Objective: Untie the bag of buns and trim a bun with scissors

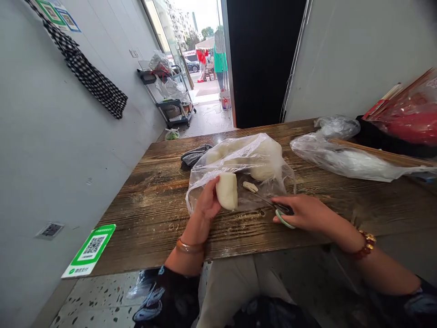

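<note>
My left hand (pixel 206 202) is wrapped round a pale steamed bun (pixel 226 191), holding it upright above the near edge of a clear plastic bag. The bun's right side looks flat and cut. Scissors (pixel 284 217) with a pale green handle are gripped in my right hand (pixel 305 212), their blades pointing left toward the bun. By the blade tips is a small cut piece of bun (pixel 250 187); whether the blades pinch it or only touch it, I cannot tell. More whole buns (pixel 264 164) sit inside the plastic bag (pixel 239 150), partly veiled by its film.
The brown wooden table (pixel 153 196) bears a grey cloth (pixel 195 155) behind the bag. A green payment card (pixel 90 250) lies at its left corner. Plastic-wrapped skewers (pixel 372 157) and a red bag (pixel 409 114) occupy the right. A cart (pixel 170 100) stands near the doorway.
</note>
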Available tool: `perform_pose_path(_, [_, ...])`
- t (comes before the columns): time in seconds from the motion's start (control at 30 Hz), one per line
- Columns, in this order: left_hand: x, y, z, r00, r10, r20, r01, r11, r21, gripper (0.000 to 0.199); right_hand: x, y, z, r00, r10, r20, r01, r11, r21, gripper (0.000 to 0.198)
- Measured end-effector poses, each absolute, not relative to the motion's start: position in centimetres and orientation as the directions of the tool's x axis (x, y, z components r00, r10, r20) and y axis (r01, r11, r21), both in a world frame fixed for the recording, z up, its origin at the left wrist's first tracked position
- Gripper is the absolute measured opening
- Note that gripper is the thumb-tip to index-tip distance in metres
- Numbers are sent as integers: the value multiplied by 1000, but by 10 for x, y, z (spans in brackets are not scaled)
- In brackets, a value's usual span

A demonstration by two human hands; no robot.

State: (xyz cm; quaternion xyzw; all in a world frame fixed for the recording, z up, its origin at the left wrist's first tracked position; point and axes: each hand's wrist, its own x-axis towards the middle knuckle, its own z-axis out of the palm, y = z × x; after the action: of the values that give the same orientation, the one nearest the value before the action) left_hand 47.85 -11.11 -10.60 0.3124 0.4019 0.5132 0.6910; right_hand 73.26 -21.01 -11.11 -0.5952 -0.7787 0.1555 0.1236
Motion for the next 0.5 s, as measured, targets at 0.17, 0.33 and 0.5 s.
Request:
perform_pose_path(0.17, [475,-108,-105,154,958,-242,-457,286,842,30,724,-221,-107,-360,930,-73,926,347,-149,36])
perform_pose_path(0.33, [477,-112,-105,155,967,-202,-470,252,846,30,728,-217,-99,-285,958,-30,950,278,-141,42])
perform_pose_path(0.5, [479,-117,-102,190,960,-206,-527,277,803,36,719,-203,-93,-182,982,-57,983,184,25,36])
